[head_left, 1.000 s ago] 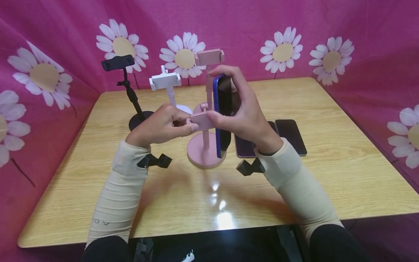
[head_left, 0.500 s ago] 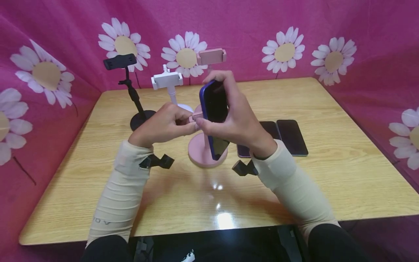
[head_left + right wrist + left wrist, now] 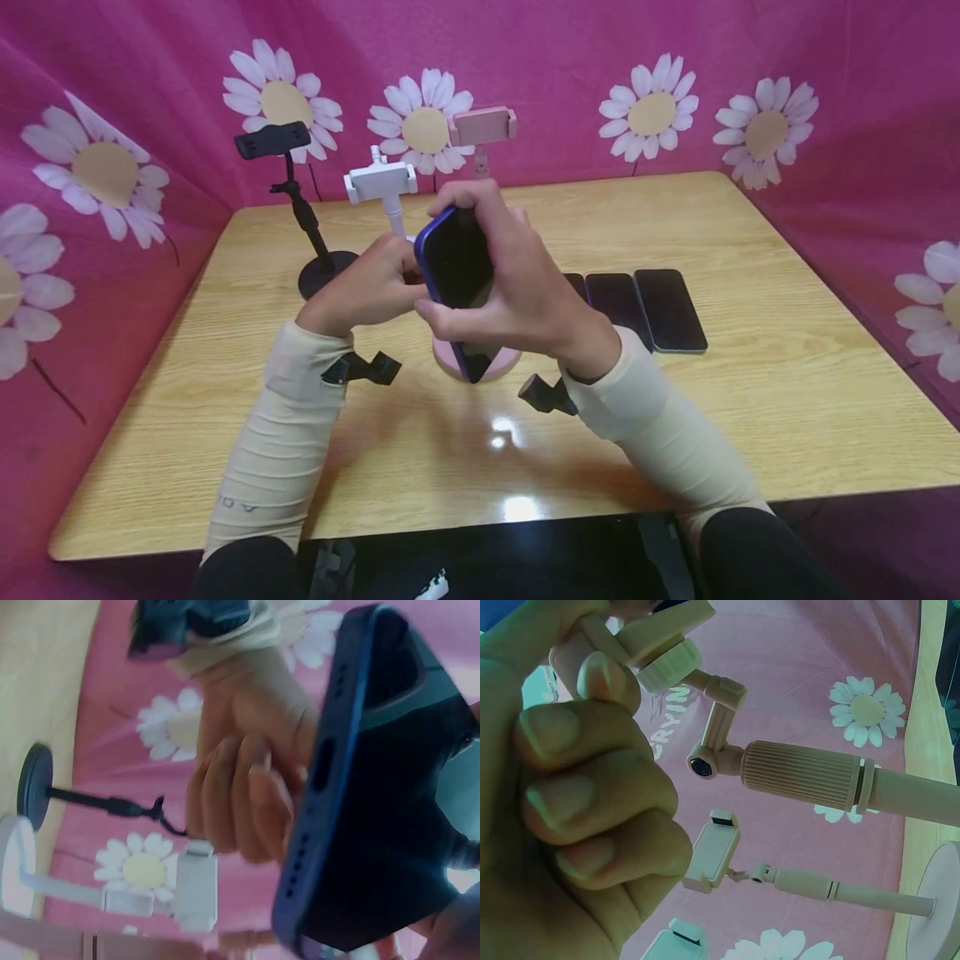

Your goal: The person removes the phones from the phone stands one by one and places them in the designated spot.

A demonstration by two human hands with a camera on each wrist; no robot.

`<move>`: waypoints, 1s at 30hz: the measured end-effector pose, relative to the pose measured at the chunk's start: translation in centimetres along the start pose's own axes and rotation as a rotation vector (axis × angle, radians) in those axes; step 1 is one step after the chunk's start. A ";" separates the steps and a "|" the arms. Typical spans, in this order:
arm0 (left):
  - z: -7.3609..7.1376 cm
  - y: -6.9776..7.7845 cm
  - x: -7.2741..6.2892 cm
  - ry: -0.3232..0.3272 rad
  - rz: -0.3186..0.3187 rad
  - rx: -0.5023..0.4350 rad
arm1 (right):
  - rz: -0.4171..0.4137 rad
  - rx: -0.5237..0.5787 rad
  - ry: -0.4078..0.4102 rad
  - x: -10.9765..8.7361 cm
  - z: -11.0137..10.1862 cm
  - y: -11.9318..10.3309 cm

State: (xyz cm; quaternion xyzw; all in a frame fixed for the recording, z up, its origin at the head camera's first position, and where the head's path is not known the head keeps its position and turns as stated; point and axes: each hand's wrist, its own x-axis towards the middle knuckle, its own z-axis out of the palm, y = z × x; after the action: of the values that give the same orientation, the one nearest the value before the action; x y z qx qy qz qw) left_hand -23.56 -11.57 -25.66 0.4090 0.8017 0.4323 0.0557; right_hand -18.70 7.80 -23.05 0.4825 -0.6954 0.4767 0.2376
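My right hand (image 3: 517,292) grips a blue-edged smartphone (image 3: 456,265) by its long sides, its dark screen tilted up toward the head camera. Curled fingers of my left hand (image 3: 367,287) pinch the clamp (image 3: 667,634) of the nearer pink phone stand (image 3: 802,774), as the left wrist view shows. From the head, the phone covers that clamp and most of the post, leaving part of the round pink base (image 3: 501,365) visible below. The phone's lower edge with its charging port (image 3: 324,765) fills the right wrist view, close beside the left hand.
Behind stand a black phone stand (image 3: 306,218), a white one (image 3: 381,182) and a second pink one (image 3: 483,127). Several dark phones (image 3: 671,310) lie side by side to the right, partly behind my right forearm. A flowered pink cloth (image 3: 555,83) encloses the wooden table (image 3: 750,400).
My right hand has brought the phone leftward and slightly down, turning its screen upward, so it now hides the pink clamp. My left hand has stayed almost in place.
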 end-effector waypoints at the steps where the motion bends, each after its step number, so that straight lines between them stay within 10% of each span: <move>1: 0.0 0.0 0.0 0.002 0.012 -0.008 | -0.010 0.020 -0.001 0.1 0.2 -0.1; 14: -0.1 0.1 0.0 -0.022 0.031 0.078 | 0.166 0.040 0.063 -1.1 -3.6 0.1; 22: -0.2 0.3 0.1 -0.028 0.009 0.060 | 0.498 -0.171 0.179 -5.6 -12.3 3.9; 30: -0.1 0.2 0.1 -0.032 -0.012 0.057 | 0.894 -0.429 0.079 -12.1 -19.2 10.5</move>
State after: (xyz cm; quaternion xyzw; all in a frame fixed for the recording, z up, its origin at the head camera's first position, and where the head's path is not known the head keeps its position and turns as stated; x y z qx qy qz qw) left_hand -23.53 -11.49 -25.38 0.4124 0.8152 0.4022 0.0592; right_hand -25.51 31.17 -28.80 0.0591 -0.9072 0.3958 0.1301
